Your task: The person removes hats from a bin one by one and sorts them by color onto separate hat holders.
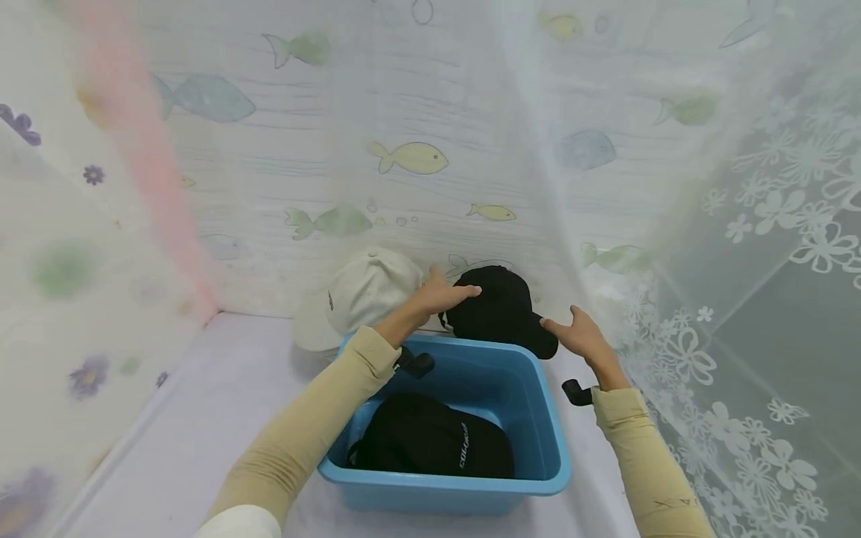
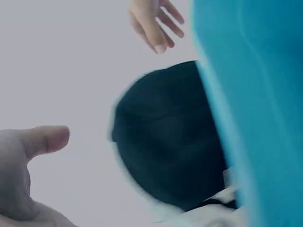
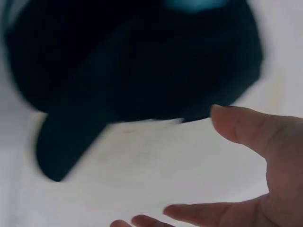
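Note:
Behind the blue tub stands a black cap [image 1: 494, 302], its brim pointing right. My left hand [image 1: 440, 295] reaches over the tub's rim to the cap's left side, fingers spread. In the left wrist view its thumb [image 2: 47, 140] is apart from the cap [image 2: 165, 132]. On the brim's side is my right hand [image 1: 580, 336], with thumb and fingers spread apart. In the right wrist view the thumb tip lies at the cap's outline [image 3: 189, 71]; whether it touches, I cannot tell. A white cap [image 1: 373, 288] sits left of the black one, partly behind my left hand.
The blue tub [image 1: 471, 486] stands in front of me, and another black cap [image 1: 430, 437] with pale lettering lies in it. White cloth [image 1: 255, 373] covers the surface below. A fish-printed curtain [image 1: 417, 97] hangs behind the caps, and a flower-patterned sheer one [image 1: 767, 217] hangs at right.

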